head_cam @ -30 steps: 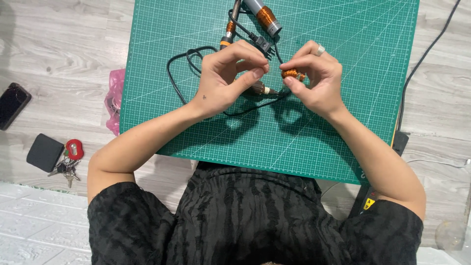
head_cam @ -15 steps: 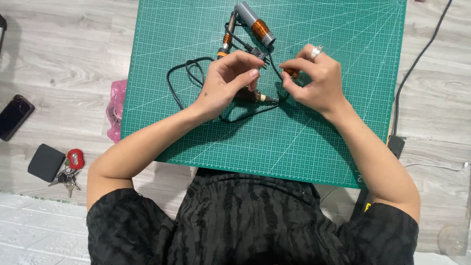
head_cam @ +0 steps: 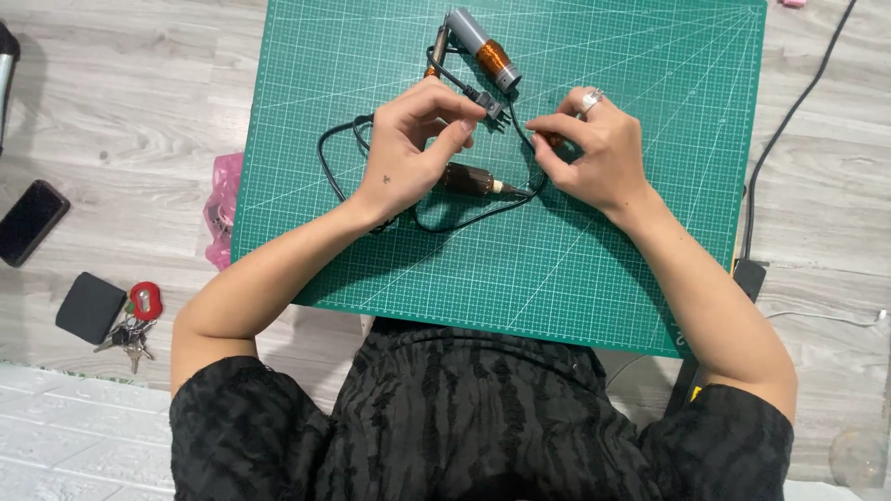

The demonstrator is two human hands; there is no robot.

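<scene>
On a green cutting mat (head_cam: 650, 250) lies a tangle of black cable (head_cam: 336, 148) with small electrical parts. My left hand (head_cam: 408, 153) pinches a black plug (head_cam: 484, 100) on the cable between thumb and fingers. My right hand (head_cam: 594, 148), with a ring on one finger, pinches a small orange-brown part (head_cam: 549, 139) joined to the same cable. A brown cylindrical part (head_cam: 469, 179) with a pale tip lies under my left hand. A grey cylinder with a copper coil (head_cam: 483, 48) rests at the mat's top, beside a thin brown tool (head_cam: 436, 51).
The mat lies on a grey wood-look floor. A pink plastic bag (head_cam: 221, 209) sits by the mat's left edge. A dark phone (head_cam: 31, 221), a black pouch (head_cam: 90, 306) and keys with a red fob (head_cam: 137, 320) lie left. A black cord (head_cam: 789, 121) runs down the right.
My hands have drawn apart: the left has moved up to the black plug, the right a little to the right. The view has shifted slightly.
</scene>
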